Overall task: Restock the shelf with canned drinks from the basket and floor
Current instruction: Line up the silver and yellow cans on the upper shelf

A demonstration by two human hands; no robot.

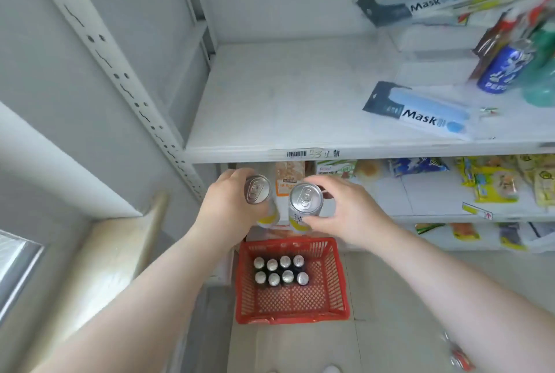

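Cans: left hand [231, 204] grips one can [259, 192], right hand [345, 210] another [305, 203], seemingly above the red basket [339, 279].

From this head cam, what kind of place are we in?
Likely a small shop or its stockroom: a white metal shelf with a barcode label on its edge, packaged snacks on the lower shelf, mask packs, and a red basket of drinks on the floor.

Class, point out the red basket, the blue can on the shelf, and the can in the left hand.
red basket [341, 279], head view, right wall.
blue can [500, 72], head view, printed side.
can in left hand [257, 189], head view, silver lid.
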